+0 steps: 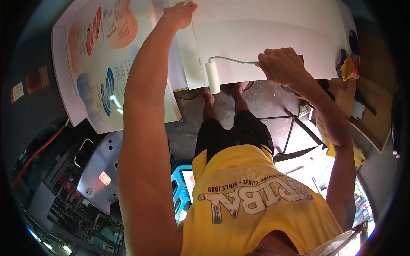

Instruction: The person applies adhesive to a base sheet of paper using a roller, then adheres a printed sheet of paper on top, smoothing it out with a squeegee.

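Observation:
A white paint roller (213, 77) on a bent wire frame hangs at the front edge of a large white sheet (265, 34), its handle end in my right hand (282, 66), whose fingers are wrapped round it. Further up, my left hand (180, 14) lies on the sheet near its left border, with the fingers stretched out. A narrow strip with a lifted edge runs below that hand. Left of my forearm, a printed poster (121, 51) with red and blue shapes lies on the same table.
Yellow and dark blue cloths (347, 66) lie at the table's right end. A metal frame (294, 128) stands on the floor below. At the lower left are a grey machine panel (100, 175) and a blue crate (181, 183). Wooden boards (371, 102) lean at the right.

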Tool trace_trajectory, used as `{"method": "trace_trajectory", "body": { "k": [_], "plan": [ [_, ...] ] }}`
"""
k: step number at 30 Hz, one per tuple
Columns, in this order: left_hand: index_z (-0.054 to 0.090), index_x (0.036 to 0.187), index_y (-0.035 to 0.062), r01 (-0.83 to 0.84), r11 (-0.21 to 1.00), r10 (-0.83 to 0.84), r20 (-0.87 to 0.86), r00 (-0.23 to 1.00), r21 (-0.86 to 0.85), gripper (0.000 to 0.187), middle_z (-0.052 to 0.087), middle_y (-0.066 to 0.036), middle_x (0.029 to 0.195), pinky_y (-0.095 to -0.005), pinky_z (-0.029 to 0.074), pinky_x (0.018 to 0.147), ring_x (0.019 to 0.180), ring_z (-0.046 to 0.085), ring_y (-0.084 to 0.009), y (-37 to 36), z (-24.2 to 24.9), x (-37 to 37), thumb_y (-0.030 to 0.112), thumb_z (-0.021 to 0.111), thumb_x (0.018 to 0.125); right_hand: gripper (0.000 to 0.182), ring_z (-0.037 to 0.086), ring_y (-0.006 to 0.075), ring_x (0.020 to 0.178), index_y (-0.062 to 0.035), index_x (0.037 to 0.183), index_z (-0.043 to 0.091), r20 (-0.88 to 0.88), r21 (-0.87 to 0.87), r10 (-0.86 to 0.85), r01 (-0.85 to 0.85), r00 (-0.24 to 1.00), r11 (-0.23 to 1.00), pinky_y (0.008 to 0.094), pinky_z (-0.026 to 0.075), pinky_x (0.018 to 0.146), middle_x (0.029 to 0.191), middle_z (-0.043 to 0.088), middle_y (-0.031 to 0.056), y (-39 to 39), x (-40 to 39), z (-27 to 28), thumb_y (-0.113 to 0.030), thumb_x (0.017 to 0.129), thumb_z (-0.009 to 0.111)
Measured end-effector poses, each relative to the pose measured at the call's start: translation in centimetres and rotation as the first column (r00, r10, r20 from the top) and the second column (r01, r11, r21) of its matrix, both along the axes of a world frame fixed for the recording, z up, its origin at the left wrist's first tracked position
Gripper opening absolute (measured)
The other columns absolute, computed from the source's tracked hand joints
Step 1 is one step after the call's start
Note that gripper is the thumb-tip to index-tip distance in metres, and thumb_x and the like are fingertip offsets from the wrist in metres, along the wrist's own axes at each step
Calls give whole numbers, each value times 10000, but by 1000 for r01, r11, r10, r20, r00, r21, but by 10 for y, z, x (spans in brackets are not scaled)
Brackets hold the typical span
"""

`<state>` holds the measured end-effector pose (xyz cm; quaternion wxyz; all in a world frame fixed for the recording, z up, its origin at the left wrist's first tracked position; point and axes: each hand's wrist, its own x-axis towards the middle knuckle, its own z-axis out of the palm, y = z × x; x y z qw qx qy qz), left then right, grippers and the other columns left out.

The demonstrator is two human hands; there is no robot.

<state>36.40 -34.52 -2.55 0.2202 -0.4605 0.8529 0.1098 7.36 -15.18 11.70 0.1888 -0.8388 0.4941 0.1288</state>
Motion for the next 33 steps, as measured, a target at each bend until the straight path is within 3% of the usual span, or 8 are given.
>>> {"method": "trace_trajectory", "body": {
  "k": [4,7,10,13,15,21,26,33],
  "plan": [
    [280,1581,278,42,998,-44,-56,997,-45,779,261,100,1655,-452,454,1110,1493,326,-228,-8,-24,8,-26,409,876,267,688,315,674,-42,872,699,-38,-12,64,-64,997,998,447,564,664,792,688,109,10,3,-14,-278,962,614],
    [284,1572,285,-6,1000,7,-22,1000,20,715,242,115,1661,-563,452,1078,1506,305,-229,-5,-5,-2,4,408,926,253,704,289,683,-44,895,699,-59,37,106,-104,993,994,432,576,640,800,693,109,11,6,-26,-279,959,632],
    [282,1580,280,-18,999,19,-17,1000,29,736,235,113,1663,-512,444,1106,1513,292,-226,-2,2,-2,-16,397,916,246,710,282,691,-48,918,702,-36,-19,43,-44,998,999,413,580,638,797,694,108,24,-22,-28,-278,965,627],
    [274,1584,270,6,1000,-6,9,1000,12,757,229,113,1665,-479,439,1118,1511,293,-226,-3,0,-1,-39,388,903,231,711,271,699,-57,956,700,-184,0,-1,1,983,1000,404,582,641,798,695,101,35,-85,-18,-280,958,640],
    [283,1581,263,-5,1000,5,-25,1000,26,772,243,98,1662,-472,442,1117,1509,297,-230,-4,1,1,-59,386,887,201,727,275,783,-83,930,693,-231,-5,-68,69,970,998,430,597,662,880,710,102,44,-130,-2,-268,960,624],
    [322,1569,234,1,999,5,-113,994,54,838,292,34,1647,-409,440,1126,1505,299,-239,-3,8,3,-122,391,814,205,717,275,790,-92,965,669,-316,-81,-47,23,948,996,432,591,668,885,691,82,71,-282,9,-293,948,628],
    [322,1573,218,70,996,-62,-135,989,58,875,306,7,1641,-364,413,1148,1503,305,-243,-5,9,9,-147,403,782,188,707,274,806,-139,981,677,-388,-100,-195,169,901,981,458,579,660,859,658,58,82,-377,13,-317,946,630],
    [301,1584,217,101,988,-84,-152,985,112,922,290,-49,1646,-367,366,1180,1508,289,-267,-12,16,9,-194,416,766,197,681,289,826,-125,946,663,-445,-96,-224,202,867,975,468,546,729,856,634,63,87,-486,21,-320,923,650]
  ]
}}
